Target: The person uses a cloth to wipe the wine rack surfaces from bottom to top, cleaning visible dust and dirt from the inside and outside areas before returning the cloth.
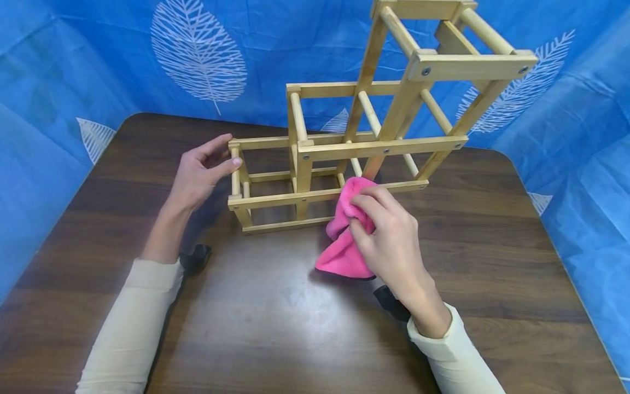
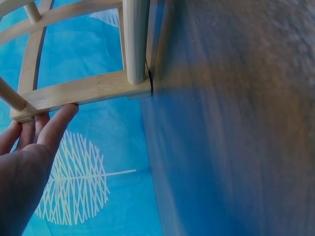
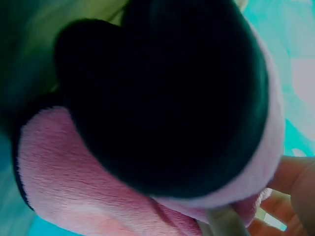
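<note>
A stepped rack of pale wooden slats and dowels (image 1: 344, 149) stands on the table, rising toward the right. My left hand (image 1: 194, 178) grips its low left end, thumb over the end dowel and fingers at the far corner. In the left wrist view, the left hand (image 2: 37, 147) has its fingertips at the rack's end slat (image 2: 81, 92). My right hand (image 1: 391, 238) pinches a bunched pink cloth (image 1: 346, 254) in front of the rack's lower front rail. Close up in the right wrist view, the cloth (image 3: 83, 172) shows fluffy pink and a dark part, hiding most of the rack there.
The brown wood-grain table (image 1: 275, 328) has rounded far corners. A blue sheet with white leaf prints (image 1: 113, 49) hangs behind and at the sides. Black wrist-worn devices (image 1: 196, 258) sit at both wrists. The rack's tall right part leans up over the table's back edge.
</note>
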Tool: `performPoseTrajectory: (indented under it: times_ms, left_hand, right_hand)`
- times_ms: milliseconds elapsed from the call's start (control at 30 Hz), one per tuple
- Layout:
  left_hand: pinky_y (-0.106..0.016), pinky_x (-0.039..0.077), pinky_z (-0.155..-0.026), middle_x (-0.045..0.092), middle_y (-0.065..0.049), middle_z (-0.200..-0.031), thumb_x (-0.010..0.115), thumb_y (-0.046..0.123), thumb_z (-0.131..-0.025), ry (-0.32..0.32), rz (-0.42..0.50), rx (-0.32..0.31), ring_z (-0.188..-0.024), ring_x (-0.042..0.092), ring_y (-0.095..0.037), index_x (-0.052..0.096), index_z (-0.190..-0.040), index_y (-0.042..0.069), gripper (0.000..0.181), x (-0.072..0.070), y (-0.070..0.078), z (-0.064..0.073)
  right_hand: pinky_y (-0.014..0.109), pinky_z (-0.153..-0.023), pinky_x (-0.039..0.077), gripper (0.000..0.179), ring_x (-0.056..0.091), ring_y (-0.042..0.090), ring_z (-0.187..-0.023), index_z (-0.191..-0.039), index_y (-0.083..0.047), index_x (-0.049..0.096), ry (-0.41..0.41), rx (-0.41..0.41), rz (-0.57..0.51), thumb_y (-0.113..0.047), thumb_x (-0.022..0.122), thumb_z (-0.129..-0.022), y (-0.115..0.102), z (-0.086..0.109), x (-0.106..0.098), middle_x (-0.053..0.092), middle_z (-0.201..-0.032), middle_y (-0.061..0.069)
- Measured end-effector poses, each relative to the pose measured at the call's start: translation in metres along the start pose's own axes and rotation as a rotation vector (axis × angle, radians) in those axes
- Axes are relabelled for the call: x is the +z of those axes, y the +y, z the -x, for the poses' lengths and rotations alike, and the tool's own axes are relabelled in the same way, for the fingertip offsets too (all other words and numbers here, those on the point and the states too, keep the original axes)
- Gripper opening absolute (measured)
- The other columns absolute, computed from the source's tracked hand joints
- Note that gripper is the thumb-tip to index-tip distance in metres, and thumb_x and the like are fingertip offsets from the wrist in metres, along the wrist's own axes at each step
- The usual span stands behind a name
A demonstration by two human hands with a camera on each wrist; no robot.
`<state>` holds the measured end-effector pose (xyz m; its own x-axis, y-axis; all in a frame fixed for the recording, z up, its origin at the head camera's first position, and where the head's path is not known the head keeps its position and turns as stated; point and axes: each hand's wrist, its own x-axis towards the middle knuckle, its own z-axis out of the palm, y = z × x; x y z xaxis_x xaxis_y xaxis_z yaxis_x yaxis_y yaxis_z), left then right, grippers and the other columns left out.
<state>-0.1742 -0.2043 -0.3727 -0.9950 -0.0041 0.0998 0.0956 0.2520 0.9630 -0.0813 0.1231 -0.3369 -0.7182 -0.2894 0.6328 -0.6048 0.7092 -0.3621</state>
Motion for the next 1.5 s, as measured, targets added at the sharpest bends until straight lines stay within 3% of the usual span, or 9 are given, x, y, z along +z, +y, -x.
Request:
performPoseTrajectory:
  times_ms: [200,700,867,1033,1200,1500]
  left_hand:
    - [-0.04,0.039,-0.108,0.046,-0.008,-0.149,0.074,0.024,-0.091,-0.013,0.002,0.002,-0.134,0.045,-0.026,0.05,-0.146,0.011,0.061,0.002,0.0,-0.001]
    - [-0.039,0.04,-0.107,0.047,-0.006,-0.148,0.074,0.026,-0.09,-0.022,-0.035,-0.011,-0.132,0.047,-0.026,0.052,-0.145,0.013,0.061,0.006,0.005,-0.005]
    - [-0.038,0.042,-0.106,0.049,-0.006,-0.147,0.075,0.03,-0.09,-0.012,-0.059,-0.026,-0.13,0.048,-0.026,0.052,-0.145,0.016,0.062,0.006,0.005,-0.005]
    - [-0.037,0.043,-0.105,0.05,-0.007,-0.145,0.074,0.027,-0.09,0.018,-0.044,-0.028,-0.129,0.049,-0.027,0.052,-0.145,0.015,0.06,0.002,0.004,-0.002]
    - [-0.035,0.045,-0.103,0.051,-0.008,-0.144,0.074,0.025,-0.09,0.02,-0.032,-0.018,-0.13,0.048,-0.029,0.052,-0.145,0.014,0.06,0.0,0.002,0.0]
    - [-0.033,0.047,-0.099,0.053,-0.009,-0.142,0.074,0.024,-0.09,0.014,-0.035,-0.002,-0.13,0.049,-0.03,0.052,-0.145,0.014,0.06,0.001,0.0,-0.002]
  right_hand:
    - [0.038,-0.063,0.054,0.021,0.065,0.026,-0.087,-0.098,0.001,0.074,0.04,-0.07,-0.081,0.008,0.074,-0.077,-0.007,0.005,0.014,0.068,-0.104,0.014]
    - [0.038,-0.079,0.055,0.02,0.064,0.029,-0.09,-0.098,-0.001,0.074,0.0,-0.194,-0.157,0.007,0.073,-0.079,-0.031,-0.004,0.037,0.067,-0.104,0.015]
    - [0.035,-0.09,0.051,0.016,0.061,0.027,-0.096,-0.097,-0.002,0.071,-0.066,-0.287,-0.121,0.004,0.07,-0.082,-0.042,-0.009,0.046,0.065,-0.103,0.013]
    - [0.03,-0.093,0.049,0.012,0.06,0.023,-0.096,-0.099,-0.005,0.071,-0.149,-0.354,-0.086,-0.005,0.07,-0.087,-0.058,-0.017,0.056,0.064,-0.105,0.01]
    - [0.028,-0.106,0.039,0.014,0.061,0.021,-0.104,-0.101,-0.007,0.072,-0.198,-0.417,-0.06,-0.007,0.07,-0.088,-0.071,-0.023,0.066,0.066,-0.105,0.008]
    - [0.026,-0.091,0.048,0.016,0.059,0.021,-0.091,-0.102,-0.01,0.07,-0.199,-0.493,0.063,-0.008,0.064,-0.087,-0.084,-0.024,0.076,0.064,-0.101,0.003]
